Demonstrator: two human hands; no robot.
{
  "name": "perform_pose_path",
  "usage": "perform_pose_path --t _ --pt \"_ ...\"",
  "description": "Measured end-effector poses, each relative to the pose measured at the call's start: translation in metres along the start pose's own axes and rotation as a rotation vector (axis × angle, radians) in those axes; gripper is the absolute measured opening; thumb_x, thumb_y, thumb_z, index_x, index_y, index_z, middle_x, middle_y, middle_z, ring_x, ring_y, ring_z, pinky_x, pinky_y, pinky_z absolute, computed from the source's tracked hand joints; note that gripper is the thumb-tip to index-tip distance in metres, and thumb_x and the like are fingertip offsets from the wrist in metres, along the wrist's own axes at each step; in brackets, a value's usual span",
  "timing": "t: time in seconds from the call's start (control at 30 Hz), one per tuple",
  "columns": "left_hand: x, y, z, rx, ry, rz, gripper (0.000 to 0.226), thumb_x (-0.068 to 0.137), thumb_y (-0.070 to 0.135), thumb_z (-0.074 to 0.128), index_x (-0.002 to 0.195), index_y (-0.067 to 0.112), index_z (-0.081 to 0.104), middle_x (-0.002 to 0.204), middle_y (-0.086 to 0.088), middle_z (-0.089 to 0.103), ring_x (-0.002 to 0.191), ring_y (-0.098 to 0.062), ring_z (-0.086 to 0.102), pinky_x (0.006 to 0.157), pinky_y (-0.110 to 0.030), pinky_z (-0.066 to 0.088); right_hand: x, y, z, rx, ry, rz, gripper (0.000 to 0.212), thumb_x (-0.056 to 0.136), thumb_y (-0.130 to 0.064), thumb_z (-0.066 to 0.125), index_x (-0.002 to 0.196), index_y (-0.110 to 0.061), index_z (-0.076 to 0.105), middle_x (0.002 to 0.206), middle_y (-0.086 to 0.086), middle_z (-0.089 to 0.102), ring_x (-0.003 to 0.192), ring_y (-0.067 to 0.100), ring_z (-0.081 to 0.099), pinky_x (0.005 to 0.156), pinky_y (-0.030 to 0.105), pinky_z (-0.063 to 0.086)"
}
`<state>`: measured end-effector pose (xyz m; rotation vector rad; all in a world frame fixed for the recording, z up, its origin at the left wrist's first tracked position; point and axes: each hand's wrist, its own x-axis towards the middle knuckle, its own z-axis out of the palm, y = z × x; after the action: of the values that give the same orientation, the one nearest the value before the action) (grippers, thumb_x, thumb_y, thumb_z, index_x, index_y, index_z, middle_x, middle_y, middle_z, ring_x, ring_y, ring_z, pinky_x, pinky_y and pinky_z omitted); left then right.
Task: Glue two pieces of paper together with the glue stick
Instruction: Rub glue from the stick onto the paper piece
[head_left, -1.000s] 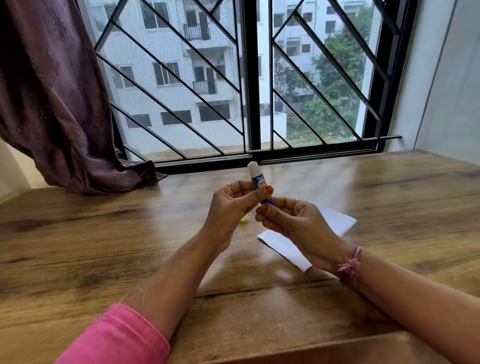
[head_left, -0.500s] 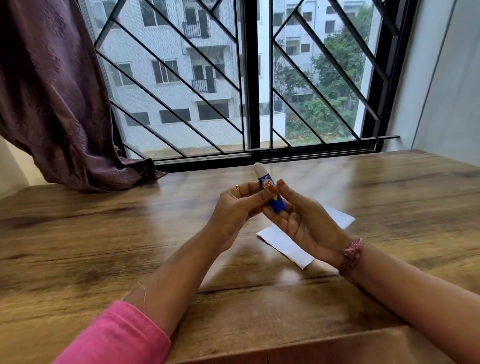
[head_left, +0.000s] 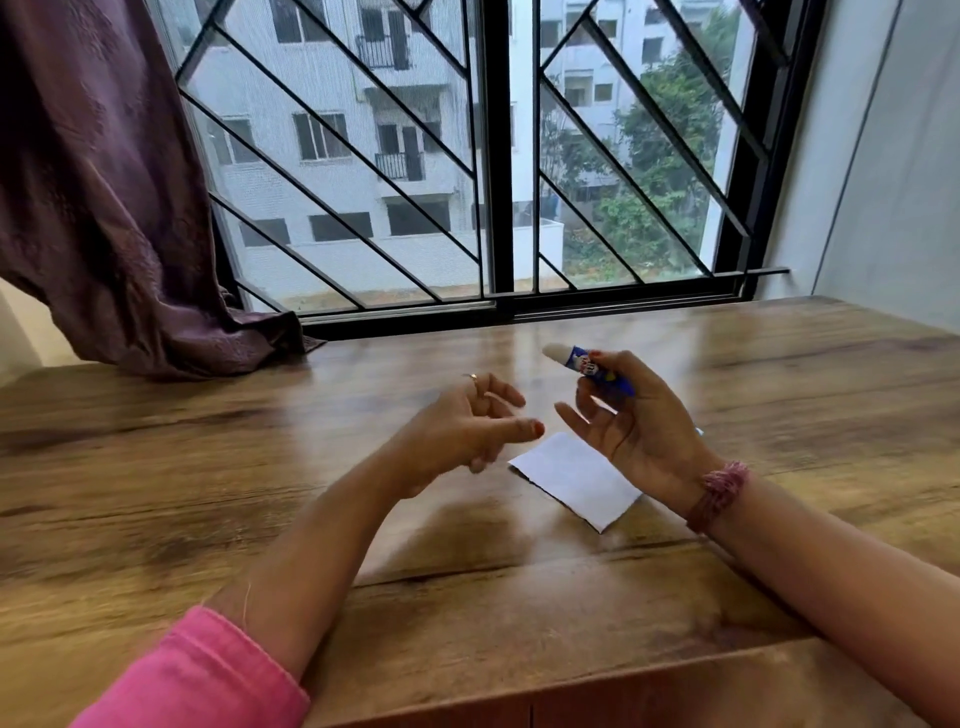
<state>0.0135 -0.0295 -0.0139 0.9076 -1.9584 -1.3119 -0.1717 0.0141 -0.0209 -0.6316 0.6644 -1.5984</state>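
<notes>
The right hand (head_left: 641, 431) pinches the blue glue stick (head_left: 592, 368) between its fingertips, white tip uncapped and pointing left, lifted above the wooden desk (head_left: 208, 467); the left hand (head_left: 467, 431) hangs just beside it, fingers loosely spread, grip on nothing; white paper (head_left: 574, 480) lies flat on the desk under both hands, partly hidden by the right one.

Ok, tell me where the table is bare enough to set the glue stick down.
Bare wood runs left of the left hand to the curtain, and along the near edge. It is crowded between both hands, where the paper lies under the right hand holding the glue stick.
</notes>
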Motion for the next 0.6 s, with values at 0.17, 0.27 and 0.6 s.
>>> perform_pose_path --t 0.17,0.27,0.6 --pt "-0.014 -0.021 -0.013 0.353 -0.114 -0.010 0.011 0.093 0.007 0.052 0.094 0.011 0.062 0.049 0.009 0.054 0.044 -0.005 0.046 0.047 -0.018 0.038 -0.001 -0.005 -0.006 -0.155 0.021 -0.038 0.011 0.085 -0.017 0.064 0.085 -0.006 0.065 0.068 0.003 0.051 0.050 0.009 0.050 0.077 0.042 0.058" --pt "-0.021 -0.030 -0.026 0.436 -0.091 0.037 0.021 0.094 0.005 0.048 0.098 0.013 0.066 0.048 0.009 0.053 0.047 -0.004 0.047 0.052 -0.015 0.038 -0.003 0.001 -0.012 -0.334 0.049 -0.052 0.037 0.084 -0.023 0.067 0.102 0.010 0.063 0.068 0.004 0.039 0.052 0.009 0.038 0.075 0.037 0.058" --pt "-0.020 -0.041 -0.036 0.537 -0.064 0.188 0.025 0.097 0.014 0.049 0.109 0.027 0.067 0.052 0.005 0.049 0.049 -0.004 0.043 0.054 -0.022 0.036 -0.010 0.013 -0.010 -0.617 -0.002 -0.016 0.021 0.089 -0.025 0.060 0.076 -0.008 0.058 0.066 0.010 0.049 0.048 0.009 0.042 0.068 0.031 0.056"
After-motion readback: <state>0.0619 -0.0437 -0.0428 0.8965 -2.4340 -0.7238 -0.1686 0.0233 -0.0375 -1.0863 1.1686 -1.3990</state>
